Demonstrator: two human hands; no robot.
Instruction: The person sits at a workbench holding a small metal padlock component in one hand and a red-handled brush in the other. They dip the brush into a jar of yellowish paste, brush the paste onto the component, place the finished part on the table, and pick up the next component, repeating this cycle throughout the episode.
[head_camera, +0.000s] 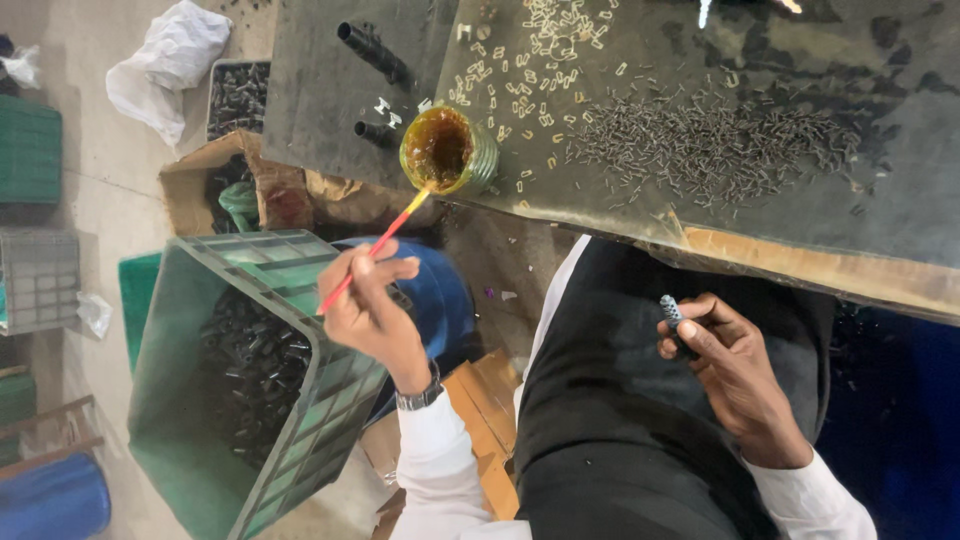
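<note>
Fingers of your left hand were pinched around a red and yellow brush, its tip dipped in the jar of amber glue near the edge of the dark surface. Your right hand gripped a small dark ridged cylinder over your lap, well apart from the jar. Small metal pins and pale clips lay scattered on the surface; a green crate of black parts stood beside your left hand.
</note>
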